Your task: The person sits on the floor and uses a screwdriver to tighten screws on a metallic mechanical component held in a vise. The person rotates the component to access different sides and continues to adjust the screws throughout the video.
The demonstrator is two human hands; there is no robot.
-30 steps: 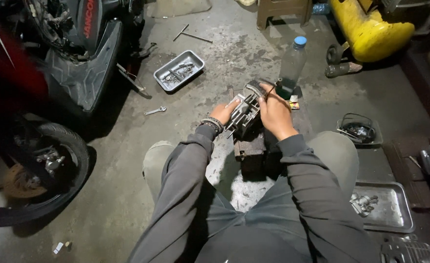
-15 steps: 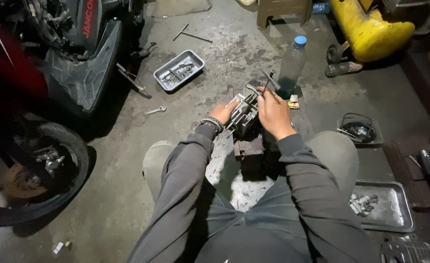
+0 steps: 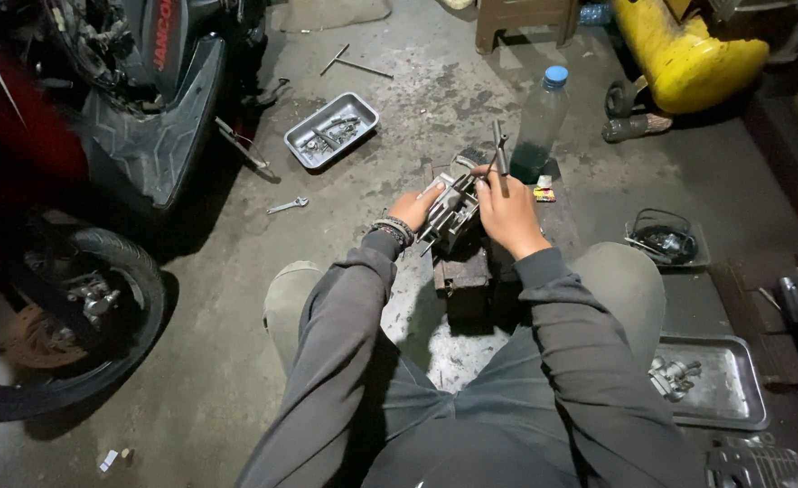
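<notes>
A grey metal engine part (image 3: 451, 215) rests on a small wooden block (image 3: 462, 267) on the floor between my knees. My left hand (image 3: 415, 208), with a beaded band at the wrist, grips the part's left side and steadies it. My right hand (image 3: 506, 208) is closed around a thin metal hand tool (image 3: 499, 150) whose handle sticks up above my fingers, its working end down at the top of the part. The tool's tip is hidden behind my fingers.
A plastic bottle (image 3: 538, 126) with a blue cap stands just beyond the part. A metal tray (image 3: 331, 130) of small pieces and a wrench (image 3: 288, 205) lie to the left. A motorcycle wheel (image 3: 65, 316) fills the left side. Another tray (image 3: 715, 380) sits right. A yellow tank (image 3: 684, 50) stands far right.
My right hand has lifted slightly and turned, so the tool now stands more upright above the part. My left hand has stayed on the part.
</notes>
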